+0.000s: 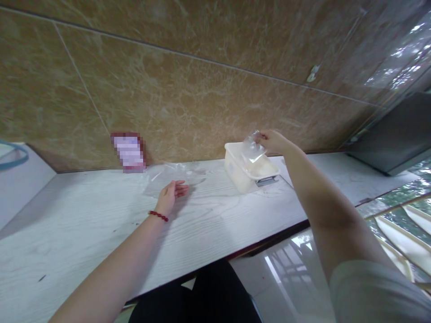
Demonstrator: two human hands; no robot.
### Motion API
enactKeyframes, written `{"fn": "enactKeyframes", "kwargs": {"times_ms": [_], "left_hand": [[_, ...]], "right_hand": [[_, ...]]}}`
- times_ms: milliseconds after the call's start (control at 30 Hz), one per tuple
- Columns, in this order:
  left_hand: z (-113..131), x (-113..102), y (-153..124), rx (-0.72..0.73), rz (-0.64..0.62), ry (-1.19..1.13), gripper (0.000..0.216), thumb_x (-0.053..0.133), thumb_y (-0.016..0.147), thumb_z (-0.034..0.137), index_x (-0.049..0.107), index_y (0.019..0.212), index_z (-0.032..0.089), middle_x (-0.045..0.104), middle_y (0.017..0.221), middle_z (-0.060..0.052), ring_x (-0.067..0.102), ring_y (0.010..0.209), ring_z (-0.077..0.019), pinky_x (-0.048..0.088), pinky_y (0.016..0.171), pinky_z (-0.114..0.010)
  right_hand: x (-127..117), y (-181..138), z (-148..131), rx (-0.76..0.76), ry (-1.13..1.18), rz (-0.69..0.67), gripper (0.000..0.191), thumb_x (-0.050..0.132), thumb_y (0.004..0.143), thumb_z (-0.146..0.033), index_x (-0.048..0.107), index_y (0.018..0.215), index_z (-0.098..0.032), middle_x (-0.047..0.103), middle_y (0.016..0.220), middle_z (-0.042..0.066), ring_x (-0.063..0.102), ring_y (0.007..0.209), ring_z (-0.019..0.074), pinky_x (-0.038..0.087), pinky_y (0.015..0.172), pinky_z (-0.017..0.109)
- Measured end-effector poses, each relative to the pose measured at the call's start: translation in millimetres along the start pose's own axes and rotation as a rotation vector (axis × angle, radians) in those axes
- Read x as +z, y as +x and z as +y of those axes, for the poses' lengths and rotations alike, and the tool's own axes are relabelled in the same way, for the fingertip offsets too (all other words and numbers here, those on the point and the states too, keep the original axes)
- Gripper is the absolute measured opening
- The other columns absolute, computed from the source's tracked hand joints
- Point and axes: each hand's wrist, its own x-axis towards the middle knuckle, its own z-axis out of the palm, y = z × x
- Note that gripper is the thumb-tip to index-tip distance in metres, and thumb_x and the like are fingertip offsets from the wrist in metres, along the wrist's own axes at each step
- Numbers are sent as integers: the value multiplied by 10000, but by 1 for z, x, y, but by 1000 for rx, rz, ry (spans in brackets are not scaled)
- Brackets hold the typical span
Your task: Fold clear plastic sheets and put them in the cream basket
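Head view: pale surface [208,233] along a brown wall [168,89], below the hands.
Right hand [269,138]: fingertips pinched together on a small clear bag [253,150], which hangs beneath them.
White box [237,172]: just below and to the left of the right hand, its open top under the bag; the right is the nearer hand, the left well apart.
Long axis of box: slanting from the wall toward the person; grey latch [267,181] at the near end, below the right hand.
Right arm: reaching forward and leftward, wrist raised above the box.
Left hand [173,192]: fingers extended, nothing gripped, pointing right.
Flat clear plastic [161,175]: beside and beyond the left hand; contact cannot be told.
Left wrist: red bracelet [158,216].
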Motion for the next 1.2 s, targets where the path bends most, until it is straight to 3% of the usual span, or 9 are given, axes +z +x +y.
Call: {"fn": "enactKeyframes", "kwargs": {"times_ms": [200, 400, 600, 800, 1033, 1200], "left_hand": [[2, 2, 0, -60, 22, 13, 390, 365, 849, 413, 589, 881, 95, 661, 764, -102, 642, 750, -192, 490, 774, -384], [0, 1, 1, -94, 4, 7, 394, 335, 868, 395, 589, 877, 94, 664, 755, -100, 641, 737, -187, 490, 770, -375], [-3, -2, 2, -99, -20, 30, 453, 387, 826, 480, 587, 890, 78, 669, 762, -108, 638, 723, -191, 484, 766, -379], [-5, -2, 2, -107, -16, 45, 492, 427, 783, 538, 587, 876, 82, 671, 751, -110, 638, 703, -194, 490, 737, -369], [-6, -2, 3, -111, -34, 27, 485, 462, 758, 557, 598, 842, 100, 670, 743, -109, 638, 695, -185, 488, 733, -354], [-5, -2, 3, -124, -39, 14, 462, 468, 761, 543, 598, 841, 107, 666, 745, -102, 638, 698, -183, 488, 722, -343]], "right_hand": [[-1, 6, 24, 55, -243, -459, 226, 542, 762, -357, 644, 810, -162, 625, 662, 5, 494, 530, 70, 357, 564, 204], [8, 25, 43, 7, -398, -527, 259, 473, 797, -369, 636, 891, -190, 643, 823, 20, 553, 689, 123, 389, 611, 214], [26, 51, 49, 78, -496, -790, 185, 600, 712, -347, 665, 842, -232, 650, 800, 6, 562, 687, 134, 407, 622, 234], [53, 61, 45, 105, -560, -857, 226, 668, 636, -371, 680, 812, -231, 645, 833, 13, 569, 731, 158, 408, 667, 267], [78, 59, 60, 198, -539, -942, 256, 708, 590, -366, 676, 785, -203, 628, 732, 4, 566, 689, 154, 421, 646, 266], [83, 55, 66, 196, -460, -916, 299, 662, 668, -286, 625, 957, -221, 629, 917, 24, 579, 726, 140, 437, 600, 223]]}}
